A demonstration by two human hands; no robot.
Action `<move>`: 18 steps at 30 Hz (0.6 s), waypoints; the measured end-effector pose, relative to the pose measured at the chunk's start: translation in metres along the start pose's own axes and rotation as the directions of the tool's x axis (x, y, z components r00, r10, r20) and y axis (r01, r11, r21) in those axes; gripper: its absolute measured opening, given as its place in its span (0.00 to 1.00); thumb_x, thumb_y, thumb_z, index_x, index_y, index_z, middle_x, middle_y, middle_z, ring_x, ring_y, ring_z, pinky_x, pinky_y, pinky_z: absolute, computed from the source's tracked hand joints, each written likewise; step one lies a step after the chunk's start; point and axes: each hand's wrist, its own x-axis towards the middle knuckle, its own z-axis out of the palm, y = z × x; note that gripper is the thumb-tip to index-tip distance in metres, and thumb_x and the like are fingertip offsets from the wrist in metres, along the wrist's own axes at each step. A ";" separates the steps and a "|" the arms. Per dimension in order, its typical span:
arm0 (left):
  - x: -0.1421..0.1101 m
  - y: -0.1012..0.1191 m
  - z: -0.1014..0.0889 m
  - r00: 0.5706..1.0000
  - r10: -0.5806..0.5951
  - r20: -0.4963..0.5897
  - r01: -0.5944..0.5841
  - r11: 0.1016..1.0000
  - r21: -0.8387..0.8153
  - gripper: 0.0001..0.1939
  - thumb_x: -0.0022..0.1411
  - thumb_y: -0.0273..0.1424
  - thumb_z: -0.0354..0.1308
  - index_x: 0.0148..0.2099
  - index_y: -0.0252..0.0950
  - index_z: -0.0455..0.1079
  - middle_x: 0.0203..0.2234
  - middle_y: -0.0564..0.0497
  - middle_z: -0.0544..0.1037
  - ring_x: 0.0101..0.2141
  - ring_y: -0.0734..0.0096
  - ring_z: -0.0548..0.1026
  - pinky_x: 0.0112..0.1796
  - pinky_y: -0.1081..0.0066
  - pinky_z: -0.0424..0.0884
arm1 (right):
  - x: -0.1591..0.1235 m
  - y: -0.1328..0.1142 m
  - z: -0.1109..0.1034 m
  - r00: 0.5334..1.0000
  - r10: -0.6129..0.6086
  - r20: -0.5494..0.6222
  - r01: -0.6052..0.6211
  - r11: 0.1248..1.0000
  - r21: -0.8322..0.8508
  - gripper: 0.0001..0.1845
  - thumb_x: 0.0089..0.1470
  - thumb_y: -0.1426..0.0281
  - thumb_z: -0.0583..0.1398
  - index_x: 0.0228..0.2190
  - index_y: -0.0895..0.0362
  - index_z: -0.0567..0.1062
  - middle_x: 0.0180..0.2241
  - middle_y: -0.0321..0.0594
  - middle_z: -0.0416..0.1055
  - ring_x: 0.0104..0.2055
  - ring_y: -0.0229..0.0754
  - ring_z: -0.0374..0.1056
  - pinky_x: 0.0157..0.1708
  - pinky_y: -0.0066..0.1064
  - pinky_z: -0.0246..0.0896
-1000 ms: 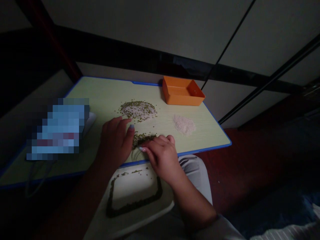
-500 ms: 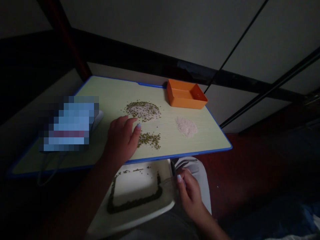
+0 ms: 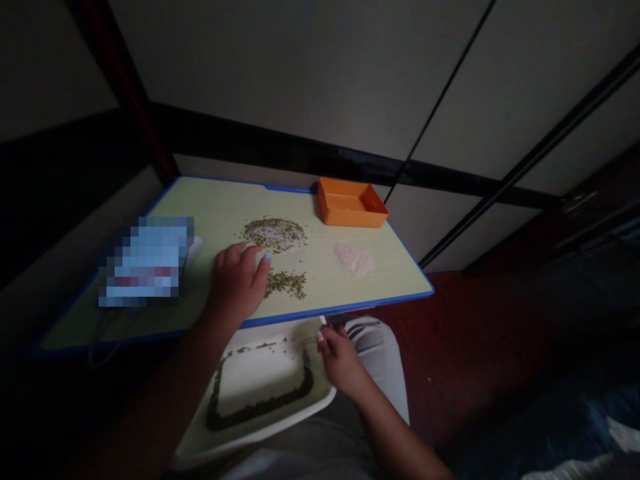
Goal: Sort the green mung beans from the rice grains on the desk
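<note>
My left hand (image 3: 237, 277) rests on the tabletop, fingers spread and holding nothing. Its fingertips are by a mixed pile of white rice and mung beans (image 3: 275, 233). Beside its thumb lies a smaller patch of mung beans (image 3: 287, 285), partly hidden by the hand. Lower down, my right hand (image 3: 340, 357) is closed on a clear, spoon-like utensil (image 3: 309, 353) at the right side of a white tray (image 3: 320, 393). The utensil is faint, and its far end reaches into the tray. Mung beans line the tray's inner edge in a dark band.
The pale tabletop (image 3: 210, 207) has a blue rim. A white rice pile (image 3: 353, 258) lies right, with an orange box (image 3: 355, 217) behind it. A pixelated packet-like object (image 3: 150, 260) is at left. Cupboard panels rise behind; the tray sits over the lap.
My right hand has moved left and slightly up, closer over the tray's right edge, with the utensil. The left hand stays by the piles. The whole view has shifted a little.
</note>
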 end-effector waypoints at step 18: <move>0.004 0.013 -0.008 0.995 -0.097 -0.033 0.096 0.994 -0.047 0.23 0.71 0.44 0.47 0.51 0.39 0.79 0.55 0.34 0.78 0.58 0.44 0.72 0.62 0.39 0.66 | 0.000 -0.086 -0.020 0.952 0.220 0.212 -0.019 0.736 -0.677 0.22 0.70 0.77 0.53 0.57 0.64 0.81 0.55 0.69 0.79 0.55 0.57 0.82 0.48 0.44 0.80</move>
